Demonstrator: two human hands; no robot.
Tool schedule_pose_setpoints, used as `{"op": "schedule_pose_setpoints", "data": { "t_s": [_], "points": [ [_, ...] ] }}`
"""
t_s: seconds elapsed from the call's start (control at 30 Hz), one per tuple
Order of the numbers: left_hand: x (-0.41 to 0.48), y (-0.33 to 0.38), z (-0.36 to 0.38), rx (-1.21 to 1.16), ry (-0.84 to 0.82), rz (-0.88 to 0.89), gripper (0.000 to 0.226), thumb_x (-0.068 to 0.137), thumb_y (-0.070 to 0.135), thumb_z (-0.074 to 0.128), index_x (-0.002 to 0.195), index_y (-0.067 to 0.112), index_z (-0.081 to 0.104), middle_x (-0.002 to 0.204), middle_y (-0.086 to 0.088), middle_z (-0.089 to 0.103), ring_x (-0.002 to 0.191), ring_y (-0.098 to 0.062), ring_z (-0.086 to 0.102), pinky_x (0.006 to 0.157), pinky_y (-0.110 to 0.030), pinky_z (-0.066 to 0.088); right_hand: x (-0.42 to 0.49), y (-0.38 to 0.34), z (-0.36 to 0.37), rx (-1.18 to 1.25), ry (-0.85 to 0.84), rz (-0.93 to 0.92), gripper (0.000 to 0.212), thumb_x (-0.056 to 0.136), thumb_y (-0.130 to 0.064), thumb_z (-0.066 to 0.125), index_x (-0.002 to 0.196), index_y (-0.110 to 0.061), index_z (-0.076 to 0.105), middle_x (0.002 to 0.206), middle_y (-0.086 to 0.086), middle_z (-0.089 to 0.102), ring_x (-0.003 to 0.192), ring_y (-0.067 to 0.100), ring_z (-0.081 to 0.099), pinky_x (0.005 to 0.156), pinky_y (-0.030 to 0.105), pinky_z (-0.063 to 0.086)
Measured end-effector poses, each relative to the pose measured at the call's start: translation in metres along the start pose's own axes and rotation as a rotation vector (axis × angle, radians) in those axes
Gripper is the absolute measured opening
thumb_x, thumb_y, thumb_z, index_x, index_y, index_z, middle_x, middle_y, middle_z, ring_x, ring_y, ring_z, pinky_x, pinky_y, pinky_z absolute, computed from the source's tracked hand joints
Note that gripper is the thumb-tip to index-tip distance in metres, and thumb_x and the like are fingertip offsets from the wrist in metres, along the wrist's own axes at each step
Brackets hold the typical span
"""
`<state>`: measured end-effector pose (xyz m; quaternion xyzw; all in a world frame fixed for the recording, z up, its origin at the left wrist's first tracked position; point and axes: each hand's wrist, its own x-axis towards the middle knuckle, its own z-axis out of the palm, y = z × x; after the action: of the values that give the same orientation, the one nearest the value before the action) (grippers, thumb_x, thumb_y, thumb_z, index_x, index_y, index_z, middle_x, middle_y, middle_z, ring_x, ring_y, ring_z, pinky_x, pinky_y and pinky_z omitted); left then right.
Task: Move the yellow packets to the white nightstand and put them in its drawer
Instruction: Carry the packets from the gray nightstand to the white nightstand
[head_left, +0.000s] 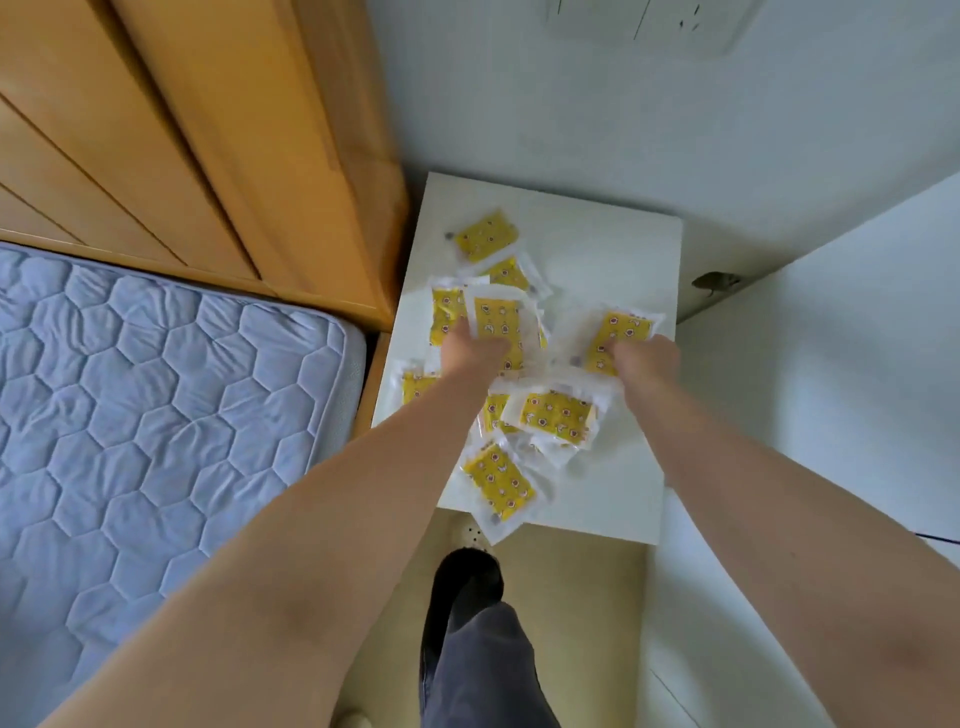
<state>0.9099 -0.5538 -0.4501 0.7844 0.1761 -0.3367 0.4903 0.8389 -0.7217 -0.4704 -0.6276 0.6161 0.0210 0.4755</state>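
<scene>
The yellow, clear-edged plastic packets (556, 415) are lying scattered flat on top of the white nightstand (597, 249), their long axes pointing every way. Both hands are sitting over the heap's middle. The left hand (475, 353) is gripping one packet and the right hand (647, 358) another, fingers curled. The drawer is staying out of sight below, so opening it is probably needing a freed hand. A quilted blue mattress (156, 389) and an orange wooden headboard (208, 130) are flanking the left.

grey trousers (483, 670), black footwear (465, 577)
</scene>
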Motion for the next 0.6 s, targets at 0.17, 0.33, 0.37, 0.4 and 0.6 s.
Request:
{"op": "schedule_pose_setpoints", "data": {
  "t_s": [0.17,0.33,0.37,0.4,0.6],
  "points": [
    [0.049,-0.021,0.027,0.786,-0.107,0.311,0.085,0.090,0.009,0.056,0.152,0.034,0.003,0.161,-0.001,0.005,0.141,-0.027,0.025,0.103,-0.043,0.044,0.044,0.002,0.031,-0.452,-0.062,-0.176,0.034,0.081,-0.022,0.061,0.111,-0.007,0.055,0.105,0.010,0.061,0.099,0.031,0.058,0.075,0.035,0.047],
    [0.060,-0.030,0.031,1.079,-0.242,0.329,0.074,0.098,0.028,0.047,0.153,0.034,-0.004,0.160,-0.002,-0.016,0.147,-0.027,-0.012,0.118,-0.048,0.007,0.044,0.007,0.034,-0.735,-0.111,-0.273,0.050,0.086,-0.033,0.062,0.123,-0.003,0.046,0.121,0.017,0.049,0.116,0.035,0.046,0.092,0.044,0.042],
    [0.060,-0.028,0.030,1.085,-0.239,0.339,0.072,0.099,0.030,0.045,0.153,0.034,-0.003,0.160,-0.002,-0.016,0.147,-0.027,-0.012,0.118,-0.048,0.005,0.042,0.006,0.032,-0.738,-0.126,-0.299,0.051,0.086,-0.032,0.062,0.125,-0.003,0.045,0.122,0.017,0.048,0.117,0.036,0.045,0.092,0.044,0.042],
    [0.059,-0.025,0.028,1.095,-0.238,0.350,0.071,0.100,0.032,0.043,0.153,0.033,-0.004,0.160,-0.003,-0.016,0.147,-0.027,-0.013,0.118,-0.048,0.004,0.040,0.006,0.030,-0.740,-0.137,-0.336,0.053,0.086,-0.031,0.062,0.127,-0.003,0.043,0.123,0.018,0.047,0.117,0.036,0.044,0.092,0.044,0.041],
    [0.036,-0.010,0.013,1.091,-0.166,0.460,0.068,0.100,0.036,0.041,0.153,0.030,0.000,0.161,-0.001,-0.012,0.148,-0.023,-0.010,0.119,-0.046,0.004,0.008,-0.006,0.015,-0.761,-0.186,-0.560,0.056,0.090,-0.025,0.055,0.138,-0.003,0.035,0.134,0.017,0.043,0.124,0.035,0.038,0.097,0.043,0.038]
  ]
}}
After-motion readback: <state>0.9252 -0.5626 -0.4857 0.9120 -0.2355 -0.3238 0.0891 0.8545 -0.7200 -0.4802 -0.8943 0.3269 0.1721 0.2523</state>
